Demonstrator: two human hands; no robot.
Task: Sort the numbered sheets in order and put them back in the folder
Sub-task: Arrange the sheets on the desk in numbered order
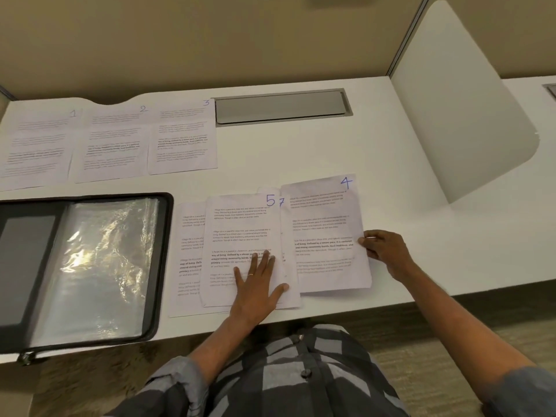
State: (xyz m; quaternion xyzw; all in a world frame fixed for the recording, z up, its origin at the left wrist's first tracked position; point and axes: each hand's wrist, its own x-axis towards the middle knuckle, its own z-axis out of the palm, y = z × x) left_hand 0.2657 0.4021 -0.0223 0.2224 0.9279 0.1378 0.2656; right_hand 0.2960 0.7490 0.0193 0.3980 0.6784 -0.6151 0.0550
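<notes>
Sheets 1, 2 and 3 lie in a row at the back left of the white desk. Near the front edge lies a loose pile with sheet 5 on top; a sheet marked 7 peeks out beneath it. My left hand rests flat on sheet 5 with straight fingers. Sheet 4 lies to the right, overlapping the pile. My right hand pinches its right edge. The black zip folder lies open at the left, its clear sleeves showing.
A metal cable hatch is set into the desk at the back. A white curved divider stands at the right. A beige partition wall closes the far side.
</notes>
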